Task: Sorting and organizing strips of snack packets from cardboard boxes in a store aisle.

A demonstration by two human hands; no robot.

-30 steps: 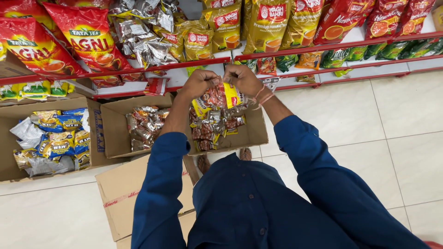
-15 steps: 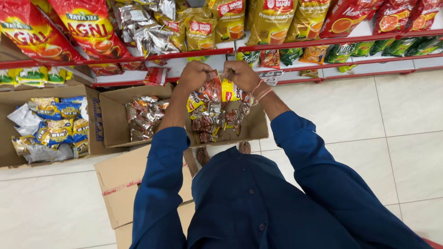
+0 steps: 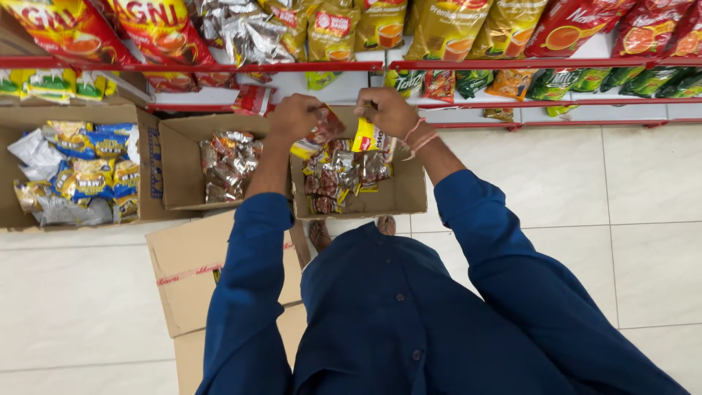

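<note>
Two hands' grip clamped on sachet strip (image 3: 344, 157), cardboard boxes (image 3: 183, 146), pale tiled floor (image 3: 556, 175), red shelves (image 3: 512, 64)

shop | red shelves (image 3: 307, 66) of packets | stock cartons (image 3: 175, 157)

Tiled shop floor and red-edged shelves

The pale tiled floor (image 3: 556, 219) carries three open cardboard boxes: a left box (image 3: 146, 161) of blue and yellow packets, a middle box (image 3: 179, 164) of shiny sachets, a right box (image 3: 402, 194) of mixed sachets. Flattened cardboard (image 3: 190, 271) lies nearer. The red-edged shelves (image 3: 512, 64) bear upright tea pouches (image 3: 446, 29).
</note>
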